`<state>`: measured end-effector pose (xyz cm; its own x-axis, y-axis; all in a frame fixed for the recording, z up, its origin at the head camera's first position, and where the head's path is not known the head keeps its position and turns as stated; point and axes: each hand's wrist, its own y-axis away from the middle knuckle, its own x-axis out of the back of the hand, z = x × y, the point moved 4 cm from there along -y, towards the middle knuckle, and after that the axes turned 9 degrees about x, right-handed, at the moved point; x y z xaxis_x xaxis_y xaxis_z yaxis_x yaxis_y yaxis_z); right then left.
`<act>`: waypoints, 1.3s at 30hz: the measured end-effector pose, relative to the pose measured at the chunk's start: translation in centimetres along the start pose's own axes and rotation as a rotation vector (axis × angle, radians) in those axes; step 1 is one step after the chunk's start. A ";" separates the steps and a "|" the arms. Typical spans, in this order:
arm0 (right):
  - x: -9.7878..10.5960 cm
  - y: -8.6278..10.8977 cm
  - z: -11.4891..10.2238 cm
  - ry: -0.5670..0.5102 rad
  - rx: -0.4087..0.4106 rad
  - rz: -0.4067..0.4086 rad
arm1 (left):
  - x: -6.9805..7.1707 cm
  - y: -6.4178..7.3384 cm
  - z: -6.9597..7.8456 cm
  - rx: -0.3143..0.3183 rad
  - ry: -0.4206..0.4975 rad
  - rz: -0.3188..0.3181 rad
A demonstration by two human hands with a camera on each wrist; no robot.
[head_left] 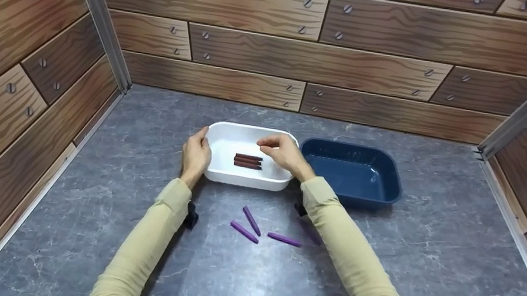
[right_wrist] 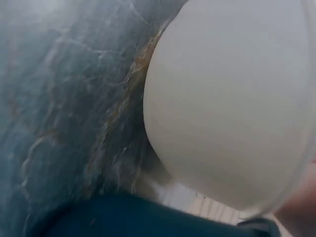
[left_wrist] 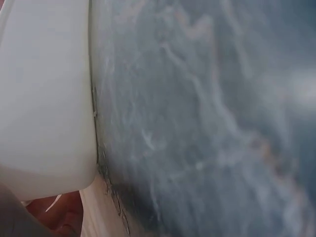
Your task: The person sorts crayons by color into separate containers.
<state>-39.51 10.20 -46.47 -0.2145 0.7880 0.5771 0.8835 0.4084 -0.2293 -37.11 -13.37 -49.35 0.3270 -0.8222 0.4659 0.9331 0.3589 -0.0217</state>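
Note:
My left hand (head_left: 196, 155) grips the left end of a white tray (head_left: 247, 181), with its thumb up at the rim. Inside the tray, three dark brown crayons (head_left: 248, 161) lie side by side. Over the tray's right part, my right hand (head_left: 285, 154) hovers with bent fingers, their tips close together above and right of the crayons. No object shows between those fingertips. The left wrist view has the tray's outer wall (left_wrist: 44, 94) with part of the left hand at the bottom corner. In the right wrist view, the tray wall (right_wrist: 222, 103) hides most of the right hand.
A dark blue tray (head_left: 349, 177) stands just right of the white one, partly behind my right forearm. Three purple crayons (head_left: 284, 240) lie on the grey marbled table (head_left: 88, 207) in front; a dim purplish shape shows beside the right sleeve. Wood-patterned walls (head_left: 255, 48) enclose the table.

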 end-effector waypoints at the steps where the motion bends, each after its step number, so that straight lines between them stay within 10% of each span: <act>1: 0.2 0.4 -0.2 0.005 0.012 0.006 | 0.0 0.0 -0.1 0.005 0.000 0.000; 10: 3.6 5.1 -1.1 -0.038 0.126 0.116 | 1.0 -0.7 0.0 0.114 0.027 -0.096; 18: 7.6 9.5 0.7 -0.102 0.053 0.218 | 1.8 -0.8 0.5 0.106 -0.016 -0.081; 25: 12.8 13.6 0.3 -0.039 -0.041 0.386 | 2.5 0.5 1.6 -0.056 -0.103 -0.030; 33: 17.6 16.6 5.9 -0.014 -0.058 0.579 | 2.4 2.6 2.5 -0.202 -0.116 -0.020; 39: 19.6 18.0 8.7 0.215 -0.167 0.632 | 1.6 3.9 3.2 -0.278 -0.019 -0.070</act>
<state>-31.42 36.95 -46.08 0.4357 0.7355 0.5188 0.8677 -0.1900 -0.4593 -33.38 -11.88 -45.81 0.2601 -0.8311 0.4915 0.9594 0.1648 -0.2290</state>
